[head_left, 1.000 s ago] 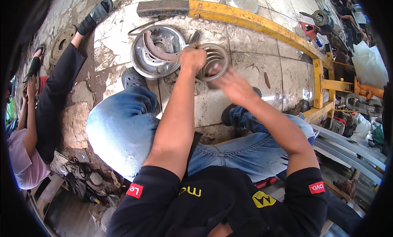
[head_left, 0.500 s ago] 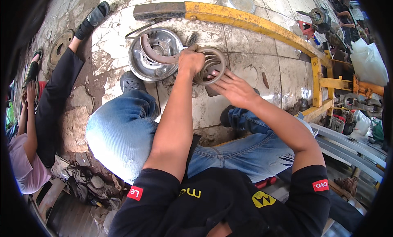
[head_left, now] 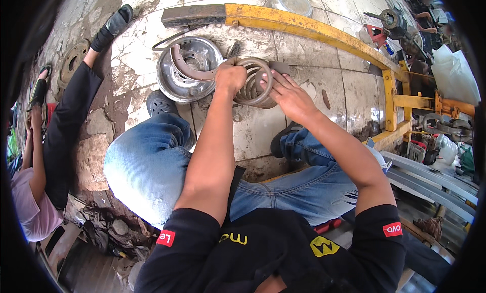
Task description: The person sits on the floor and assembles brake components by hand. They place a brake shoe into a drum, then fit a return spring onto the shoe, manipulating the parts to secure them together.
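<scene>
My left hand (head_left: 231,76) is closed around a brown-grey coil (head_left: 264,98), which looks like a thick coil spring or a stack of rings. The coil's round end faces toward my right hand (head_left: 293,98). That hand lies against the rim with its fingers stretched out, some fingertips reaching inside the opening. A dark flat piece (head_left: 281,67) shows behind the coil near those fingers; whether I touch it, I cannot tell. Left of the coil, a curved brown brake shoe (head_left: 186,69) rests on a round metal plate (head_left: 166,86), one end close to my left hand.
Beyond my hands a yellow metal frame (head_left: 304,26) crosses the tiled floor and bends down the right side. A round metal pan (head_left: 289,3) sits behind it. At far left another person's leg (head_left: 76,116) stretches out beside a rusty ring-shaped part (head_left: 73,63). Metal rails (head_left: 430,176) lie at right.
The coil has tilted, showing more of its open end. My right hand has shifted slightly up and left along the rim. The dark flat piece now shows above the coil instead of below it.
</scene>
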Demonstrator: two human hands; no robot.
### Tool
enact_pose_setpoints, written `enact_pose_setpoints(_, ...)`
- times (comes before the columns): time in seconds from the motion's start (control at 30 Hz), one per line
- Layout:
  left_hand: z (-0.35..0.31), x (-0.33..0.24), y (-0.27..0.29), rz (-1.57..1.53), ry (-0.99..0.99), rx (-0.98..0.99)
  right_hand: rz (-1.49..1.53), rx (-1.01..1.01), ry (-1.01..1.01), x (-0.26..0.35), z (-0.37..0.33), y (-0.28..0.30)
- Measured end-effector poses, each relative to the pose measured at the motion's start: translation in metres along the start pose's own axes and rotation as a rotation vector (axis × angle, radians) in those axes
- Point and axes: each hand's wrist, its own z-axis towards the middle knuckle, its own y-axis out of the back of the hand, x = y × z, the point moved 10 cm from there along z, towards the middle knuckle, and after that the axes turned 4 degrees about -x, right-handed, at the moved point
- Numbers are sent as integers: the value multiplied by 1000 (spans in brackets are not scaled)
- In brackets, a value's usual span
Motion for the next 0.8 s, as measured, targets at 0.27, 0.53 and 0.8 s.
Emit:
enact_pose_setpoints(0.27,-12,-5,3,-371,160,-3,30,-97,-23,25,-8,-3)
enact_pose_setpoints(0.53,-16,-33,33,-187,-5,-158,-118,56,-51,6,19,-18)
enact_pose_setpoints(0.8,-18,-46,33,116,20,-301,-108,96,-152,15,18,-23)
